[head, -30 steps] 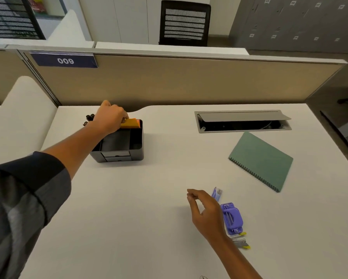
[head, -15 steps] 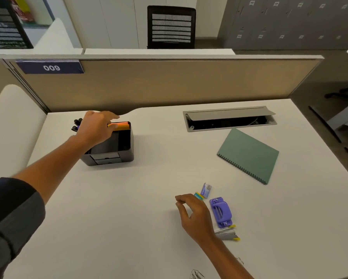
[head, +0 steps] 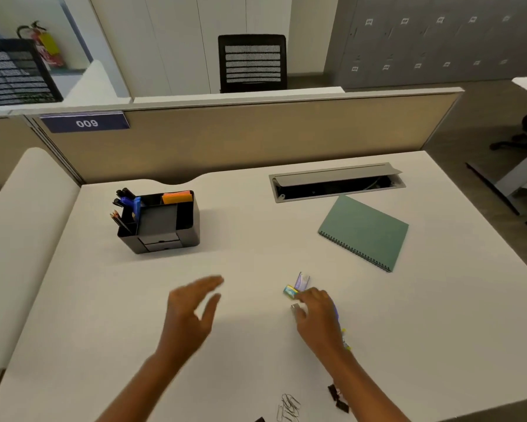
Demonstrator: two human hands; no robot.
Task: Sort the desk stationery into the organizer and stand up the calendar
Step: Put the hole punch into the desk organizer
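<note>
Pens, pencils, sticky notes (head: pixel 176 197) in organizer (head: pixel 164 223). Left hand (head: pixel 192 312) open, empty. Right hand (head: pixel 317 312) curling onto small boxes (head: pixel 295 287), grip unclear. Paper clips (head: pixel 288 406), binder clips (head: pixel 338 399) loose; calendar (head: pixel 364 231) flat.

A white table (head: pixel 439 330) fills the lower view, with a grey cable hatch (head: pixel 336 181) set into its far part, the flap raised. Behind it runs a beige partition panel (head: pixel 256 135) capped by a pale rail, bearing a dark blue number plate (head: pixel 85 122) that reads 009. A padded cream divider (head: pixel 27 239) bounds the left side. Beyond the partition stands a black mesh-backed office chair (head: pixel 252 63) before white cabinet doors (head: pixel 180 41). Grey lockers (head: pixel 439 41) line the right wall above a dark floor (head: pixel 484 123). A red fire extinguisher (head: pixel 47 45) hangs far left. Light is even and soft.
</note>
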